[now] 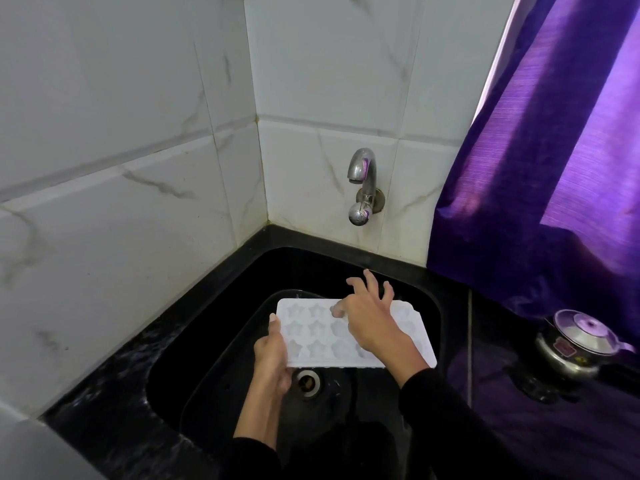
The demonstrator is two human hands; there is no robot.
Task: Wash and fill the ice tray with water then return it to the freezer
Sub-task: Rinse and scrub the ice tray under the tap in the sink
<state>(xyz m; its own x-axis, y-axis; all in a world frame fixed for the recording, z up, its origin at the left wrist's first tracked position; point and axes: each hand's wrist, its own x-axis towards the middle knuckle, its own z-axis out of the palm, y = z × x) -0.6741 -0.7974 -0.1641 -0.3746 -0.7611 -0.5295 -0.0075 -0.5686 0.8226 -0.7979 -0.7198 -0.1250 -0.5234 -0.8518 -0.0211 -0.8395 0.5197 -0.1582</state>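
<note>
A white ice tray with star-shaped hollows is held level over a black sink, just above the drain. The left hand grips the tray's left end, thumb lying along the top edge and the other fingers hidden beneath it. The right hand rests on the tray's upper surface with its fingers spread apart, one fingertip pressed into a hollow near the far edge; it grasps nothing. Both arms wear black sleeves. A metal tap juts from the white tiled wall behind the sink, and no water is seen running from it. To the right hangs a purple curtain, and below it a metal pot with a lid stands on the dark counter
</note>
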